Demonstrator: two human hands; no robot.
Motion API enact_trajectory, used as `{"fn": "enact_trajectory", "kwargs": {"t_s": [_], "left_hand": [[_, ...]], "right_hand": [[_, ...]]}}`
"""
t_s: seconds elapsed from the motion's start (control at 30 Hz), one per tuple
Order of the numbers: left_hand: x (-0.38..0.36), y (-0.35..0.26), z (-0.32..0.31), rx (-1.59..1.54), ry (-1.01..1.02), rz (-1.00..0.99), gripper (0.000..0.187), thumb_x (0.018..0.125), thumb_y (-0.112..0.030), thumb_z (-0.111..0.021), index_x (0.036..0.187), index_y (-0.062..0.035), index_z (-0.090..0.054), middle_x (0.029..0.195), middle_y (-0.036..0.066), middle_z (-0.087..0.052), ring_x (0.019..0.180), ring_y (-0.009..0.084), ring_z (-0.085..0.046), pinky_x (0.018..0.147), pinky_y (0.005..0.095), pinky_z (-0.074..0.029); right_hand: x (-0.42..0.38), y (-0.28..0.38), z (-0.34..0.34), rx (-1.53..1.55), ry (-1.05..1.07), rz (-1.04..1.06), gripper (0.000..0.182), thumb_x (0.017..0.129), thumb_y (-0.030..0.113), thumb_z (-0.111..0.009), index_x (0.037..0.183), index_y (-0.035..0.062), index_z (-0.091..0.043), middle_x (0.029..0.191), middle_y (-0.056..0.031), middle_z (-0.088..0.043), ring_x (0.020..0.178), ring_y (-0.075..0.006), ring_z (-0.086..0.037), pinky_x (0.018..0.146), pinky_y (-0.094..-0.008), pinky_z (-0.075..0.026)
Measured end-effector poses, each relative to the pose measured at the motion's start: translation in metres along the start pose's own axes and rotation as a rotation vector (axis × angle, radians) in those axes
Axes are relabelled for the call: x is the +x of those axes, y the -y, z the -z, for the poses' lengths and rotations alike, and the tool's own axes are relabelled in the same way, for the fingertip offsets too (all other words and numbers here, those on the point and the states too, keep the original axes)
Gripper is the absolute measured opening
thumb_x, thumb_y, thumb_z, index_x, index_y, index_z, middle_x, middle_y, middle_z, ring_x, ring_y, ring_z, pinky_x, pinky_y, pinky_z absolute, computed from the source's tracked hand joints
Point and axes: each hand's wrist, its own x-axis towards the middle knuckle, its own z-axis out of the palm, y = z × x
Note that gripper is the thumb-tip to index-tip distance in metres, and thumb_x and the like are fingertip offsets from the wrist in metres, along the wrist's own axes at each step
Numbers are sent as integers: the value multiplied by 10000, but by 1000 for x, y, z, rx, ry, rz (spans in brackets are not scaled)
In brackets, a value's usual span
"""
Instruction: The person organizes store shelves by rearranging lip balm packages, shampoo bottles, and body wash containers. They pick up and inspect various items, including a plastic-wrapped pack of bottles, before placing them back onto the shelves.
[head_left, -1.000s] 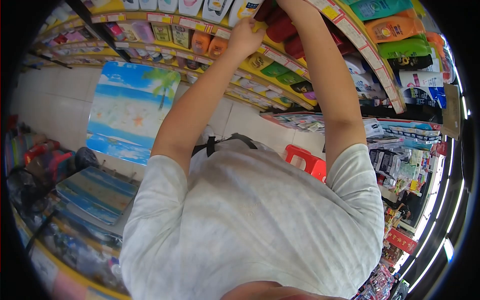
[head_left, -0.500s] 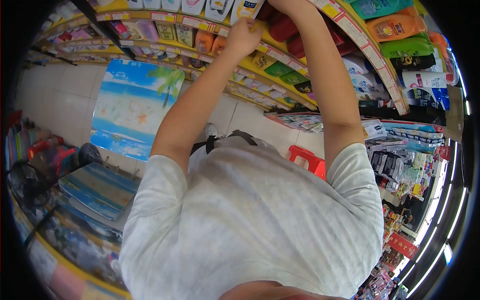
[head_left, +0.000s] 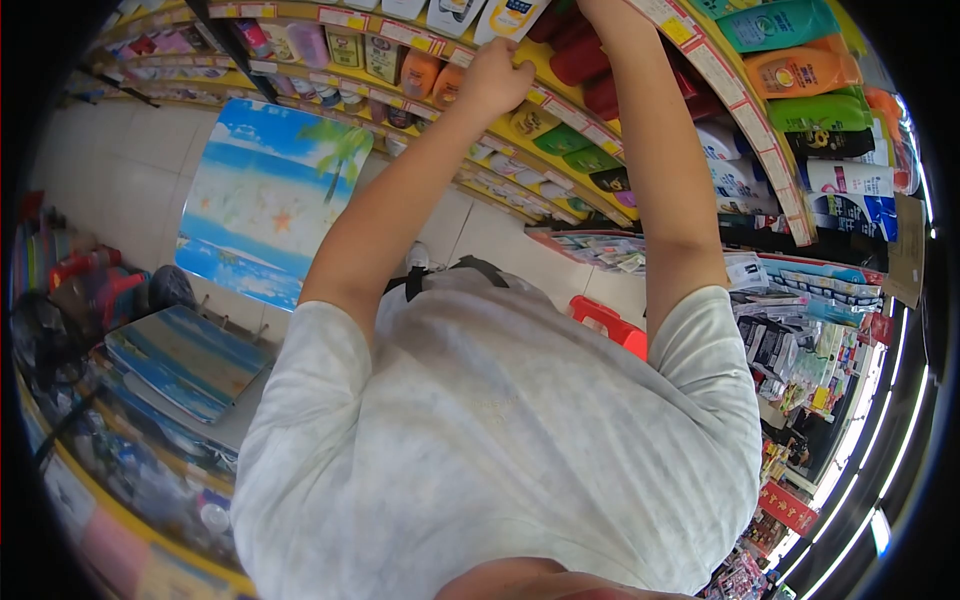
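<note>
My left hand [head_left: 497,78] is at the front edge of the upper shelf. Its fingertips are by the lower end of a white bottle with an orange label [head_left: 511,18]; the thumb sticks out to the side, apart from the fingers. At the top edge of the view, my right hand [head_left: 604,12] is mostly cut off, so its fingers do not show. Dark red bottles [head_left: 577,62] lie on the shelf between my two arms. More white bottles [head_left: 452,14] stand in a row left of the labelled one.
Curved yellow shelves with price strips [head_left: 722,70] hold teal, orange and green bottles [head_left: 803,72] at the right. A beach-print folding table [head_left: 268,205] stands on the tiled floor at the left. Near my body is a red plastic stool [head_left: 608,325]. Hanging packets [head_left: 800,325] line the right side.
The whole view has shifted slightly, with the shelves now a little lower and farther right. My left hand has moved slightly down from the labelled bottle; my right hand stays at the top edge.
</note>
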Motion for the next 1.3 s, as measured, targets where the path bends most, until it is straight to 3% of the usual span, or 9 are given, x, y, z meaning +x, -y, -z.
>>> {"fn": "enact_trajectory", "kwargs": {"t_s": [0.3,0.5,0.6,0.7,1.1,1.2,1.3], "left_hand": [[0,-4,-6,33,-40,-31,583,871,-303,-680,1312,65,-580,1244,231,-672,1172,367,-649,993,418,-510],[-3,-9,-10,12,-38,0,616,870,-310,-685,1343,66,-561,1292,247,-652,1212,368,-633,1024,423,-500],[-3,-12,-10,33,-5,60,627,871,-316,-689,1347,69,-555,1305,256,-641,1225,369,-625,1033,426,-495],[-4,-12,-13,14,-9,66,630,871,-321,-689,1346,71,-555,1308,262,-633,1234,374,-615,1045,425,-488],[-8,-21,-14,40,-6,29,608,878,-312,-670,1323,88,-559,1315,262,-625,1239,373,-606,1067,425,-475],[-6,-20,-15,67,64,56,617,904,-332,-671,1389,21,-528,1388,227,-572,1271,356,-588,1064,440,-493],[-9,-22,-18,53,59,62,586,900,-324,-672,1366,15,-558,1372,226,-584,1253,360,-598,1062,442,-492]], "right_hand": [[-7,-9,-7,-134,-146,19,442,888,118,-612,1315,8,-598,1351,-280,-579,1263,-429,-543,1074,-497,-429],[-18,-7,-3,-297,-158,17,408,919,124,-597,1308,-1,-595,1363,-278,-570,1266,-434,-538,1074,-515,-427],[-20,1,14,-186,-1,-60,370,934,126,-584,1282,5,-611,1322,-278,-593,1240,-438,-550,1058,-514,-434],[-19,0,15,-65,-7,-80,336,929,117,-591,1244,7,-629,1262,-280,-617,1198,-447,-567,1032,-517,-443],[-24,1,19,-20,-71,13,333,930,141,-609,1222,-19,-618,1228,-311,-613,1164,-485,-562,1013,-539,-435],[-31,-6,11,-52,-277,102,359,953,190,-585,1247,-15,-606,1275,-317,-596,1187,-484,-554,1021,-543,-434],[-42,-11,13,-79,-248,-14,345,957,214,-568,1197,-20,-650,1234,-306,-638,1158,-469,-595,1011,-546,-452]]}}
